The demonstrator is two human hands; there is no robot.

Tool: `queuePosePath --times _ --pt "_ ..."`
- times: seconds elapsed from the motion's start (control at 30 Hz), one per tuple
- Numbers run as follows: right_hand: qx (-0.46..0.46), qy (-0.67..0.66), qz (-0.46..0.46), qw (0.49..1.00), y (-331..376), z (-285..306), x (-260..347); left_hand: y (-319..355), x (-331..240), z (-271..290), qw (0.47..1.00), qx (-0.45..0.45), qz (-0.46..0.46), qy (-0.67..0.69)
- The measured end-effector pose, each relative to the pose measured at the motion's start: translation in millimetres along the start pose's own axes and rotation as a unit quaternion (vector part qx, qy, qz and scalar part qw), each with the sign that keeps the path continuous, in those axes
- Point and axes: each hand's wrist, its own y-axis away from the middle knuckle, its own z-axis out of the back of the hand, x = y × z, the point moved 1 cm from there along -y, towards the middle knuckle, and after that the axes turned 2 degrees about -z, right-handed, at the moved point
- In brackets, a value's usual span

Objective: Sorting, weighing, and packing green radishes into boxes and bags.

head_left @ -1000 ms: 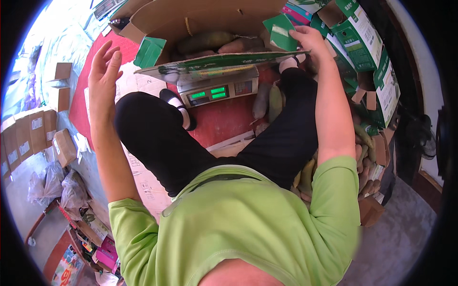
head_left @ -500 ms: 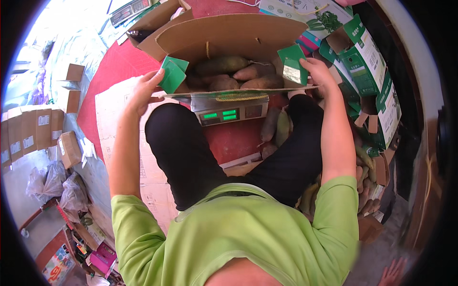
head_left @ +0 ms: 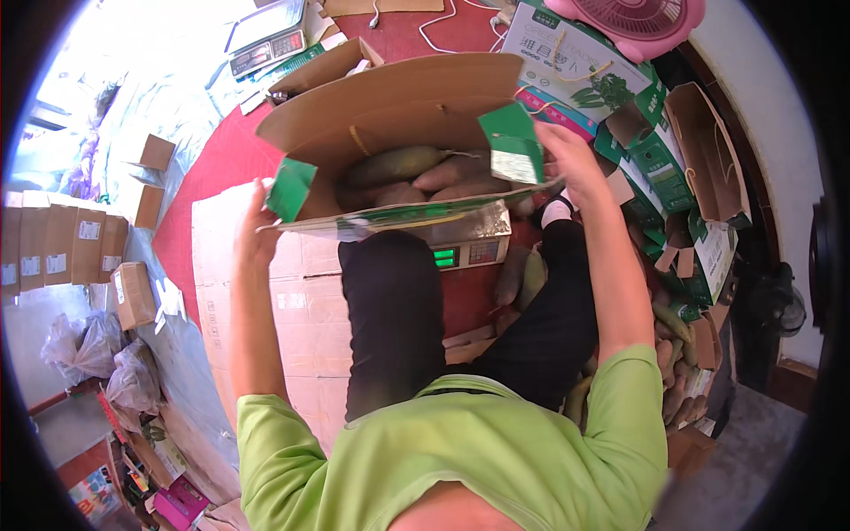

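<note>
Between my hands is an open cardboard box (head_left: pixel 390 88), brown inside with green end flaps. Its left edge rests in my left hand (head_left: pixel 255 226), whose fingers are somewhat blurred. My right hand (head_left: pixel 571 164) grips the opposite end by the right green flap. A long green radish (head_left: pixel 394 165) lies in the box, beside several reddish-brown roots (head_left: pixel 447 174) that look like sweet potatoes. Behind the box's near wall sits a digital scale (head_left: pixel 485 234) with a lit green display, partly covered by the box and my left knee. Whether the box still touches the scale I cannot tell.
More radishes and roots (head_left: pixel 531 279) lie between my legs, with another pile (head_left: pixel 682 372) to the right. Green and white cartons (head_left: pixel 655 164) and a pink fan (head_left: pixel 633 22) stand at the right. A flattened cardboard sheet (head_left: pixel 305 327) covers the left floor. Another scale (head_left: pixel 266 40) stands far left.
The box has shifted left relative to the scale, with both hands still on its ends. My left knee now covers more of the display. The whole view has shifted slightly.
</note>
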Motion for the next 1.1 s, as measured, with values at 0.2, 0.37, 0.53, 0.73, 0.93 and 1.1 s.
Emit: queuePosePath --times 0.2,0.37,0.53,0.73,0.93,1.1 --pt "0.089 0.113 0.023 0.989 12 -110 37 66 -43 82 0.991 -0.127 -0.047 -0.008" --pt "0.215 0.237 0.05 0.946 27 -220 13 141 -51 196 0.988 -0.147 -0.05 -0.001" --pt "0.311 0.27 0.002 0.911 86 -314 -16 220 -54 289 0.983 -0.175 -0.062 -0.004" --pt "0.452 0.212 -0.136 0.856 188 -360 -39 313 -47 380 0.962 -0.259 0.028 -0.077" --pt "0.445 0.18 -0.39 0.786 262 -416 -178 376 15 443 0.95 -0.273 0.116 -0.096" --pt "0.558 0.153 -0.367 0.729 265 -421 -163 354 45 454 0.957 -0.236 0.139 -0.096"
